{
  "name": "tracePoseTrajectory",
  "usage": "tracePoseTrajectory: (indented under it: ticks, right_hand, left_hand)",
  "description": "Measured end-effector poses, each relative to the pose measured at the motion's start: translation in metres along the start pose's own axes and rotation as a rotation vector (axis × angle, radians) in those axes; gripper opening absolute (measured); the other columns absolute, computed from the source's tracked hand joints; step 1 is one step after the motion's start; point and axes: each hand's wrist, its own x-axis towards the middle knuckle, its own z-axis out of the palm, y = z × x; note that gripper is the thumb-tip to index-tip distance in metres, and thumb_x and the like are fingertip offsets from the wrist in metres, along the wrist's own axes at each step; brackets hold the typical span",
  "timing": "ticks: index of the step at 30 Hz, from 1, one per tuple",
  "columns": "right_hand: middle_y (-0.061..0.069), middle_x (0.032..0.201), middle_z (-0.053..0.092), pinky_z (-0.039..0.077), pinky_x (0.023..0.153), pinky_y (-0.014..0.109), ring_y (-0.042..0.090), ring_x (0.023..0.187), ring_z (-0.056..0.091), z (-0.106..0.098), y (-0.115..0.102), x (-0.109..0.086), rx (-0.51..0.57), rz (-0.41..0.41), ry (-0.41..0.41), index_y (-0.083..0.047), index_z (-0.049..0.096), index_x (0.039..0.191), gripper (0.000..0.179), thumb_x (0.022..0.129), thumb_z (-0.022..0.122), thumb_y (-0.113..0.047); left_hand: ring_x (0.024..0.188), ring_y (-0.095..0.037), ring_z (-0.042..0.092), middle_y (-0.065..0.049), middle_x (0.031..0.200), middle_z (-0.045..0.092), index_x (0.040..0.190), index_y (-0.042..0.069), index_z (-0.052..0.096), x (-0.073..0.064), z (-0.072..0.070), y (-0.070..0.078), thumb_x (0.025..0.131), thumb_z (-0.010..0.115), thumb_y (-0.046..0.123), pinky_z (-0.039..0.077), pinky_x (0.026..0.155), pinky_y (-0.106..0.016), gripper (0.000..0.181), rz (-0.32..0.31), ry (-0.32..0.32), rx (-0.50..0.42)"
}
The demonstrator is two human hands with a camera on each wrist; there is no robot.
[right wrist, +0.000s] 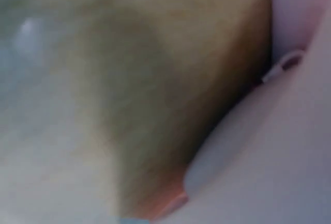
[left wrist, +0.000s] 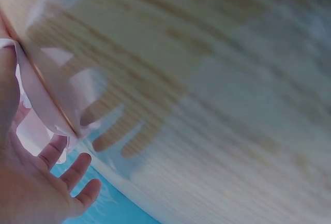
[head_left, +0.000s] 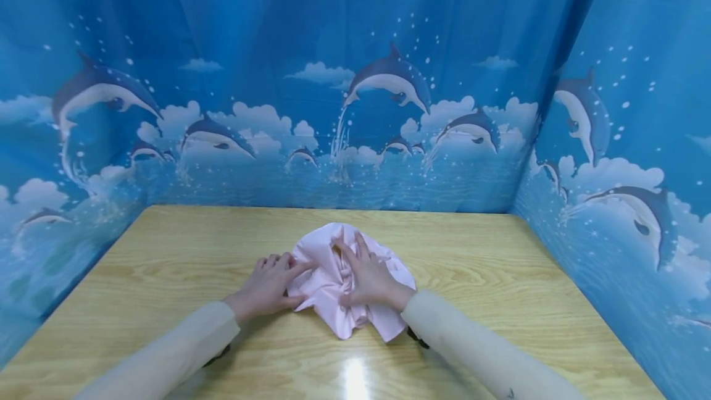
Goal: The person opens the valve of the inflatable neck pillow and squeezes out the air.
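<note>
A crumpled pale pink cloth (head_left: 319, 249) lies on the wooden table, bunched into folds at its middle. At its left edge is my left hand (head_left: 265, 286), with thumb and index finger spread apart over the fabric and the other fingers off to the side. In the left wrist view those fingers of the left hand (left wrist: 46, 182) are loosely extended beside the cloth (left wrist: 33, 92). My right hand (head_left: 372, 276) rests on top of the folds, fingers spread forward and thumb toward the near side. The right wrist view is blurred, showing part of the hand (right wrist: 258, 157) close up.
The wooden table (head_left: 194, 245) has a glossy top, with a bright reflection near its front. Blue curtains (head_left: 266, 79) printed with dolphins and clouds stand around its back and sides. Pale sleeves (head_left: 461, 338) cover both forearms, and dark straps show at the wrists.
</note>
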Motion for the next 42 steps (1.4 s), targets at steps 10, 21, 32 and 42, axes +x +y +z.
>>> tracePoseTrajectory:
  ticks: [10, 21, 32, 42]
  right_hand:
    - [0.018, 0.150, 0.013, 0.039, 0.087, 0.057, 0.045, 0.115, 0.042, -0.007, -0.001, 0.010, -0.079, 0.036, -0.088, -0.035, 0.021, 0.143, 0.103, 0.058, 0.078, -0.043]
    - [0.006, 0.141, 0.038, 0.036, 0.091, 0.053, 0.036, 0.114, 0.042, -0.003, 0.003, 0.007, -0.096, -0.010, -0.059, -0.025, 0.037, 0.138, 0.085, 0.065, 0.072, -0.051]
    - [0.003, 0.130, 0.048, 0.037, 0.090, 0.049, 0.029, 0.105, 0.046, 0.002, 0.006, 0.003, -0.124, -0.010, 0.000, -0.023, 0.053, 0.114, 0.062, 0.065, 0.070, -0.058]
    - [0.005, 0.130, 0.047, 0.038, 0.090, 0.048, 0.032, 0.108, 0.048, 0.006, 0.007, 0.001, -0.127, -0.015, 0.042, -0.020, 0.035, 0.134, 0.088, 0.064, 0.070, -0.061]
  left_hand:
    - [0.100, -0.028, 0.048, -0.006, 0.109, 0.050, 0.133, 0.035, 0.045, 0.001, 0.000, 0.001, 0.076, 0.065, 0.054, 0.036, 0.087, -0.051, 0.063, 0.002, -0.004, -0.005]
    - [0.100, -0.029, 0.048, -0.007, 0.109, 0.050, 0.133, 0.035, 0.045, 0.000, -0.001, 0.000, 0.076, 0.063, 0.055, 0.037, 0.086, -0.051, 0.063, 0.017, 0.012, 0.005]
    - [0.098, -0.027, 0.048, -0.006, 0.107, 0.050, 0.134, 0.035, 0.045, 0.000, 0.001, -0.001, 0.077, 0.062, 0.056, 0.037, 0.086, -0.051, 0.063, 0.043, 0.028, 0.021]
    - [0.097, -0.025, 0.047, -0.004, 0.107, 0.050, 0.132, 0.033, 0.047, -0.002, 0.000, -0.001, 0.077, 0.061, 0.055, 0.038, 0.084, -0.049, 0.061, 0.060, 0.046, 0.026]
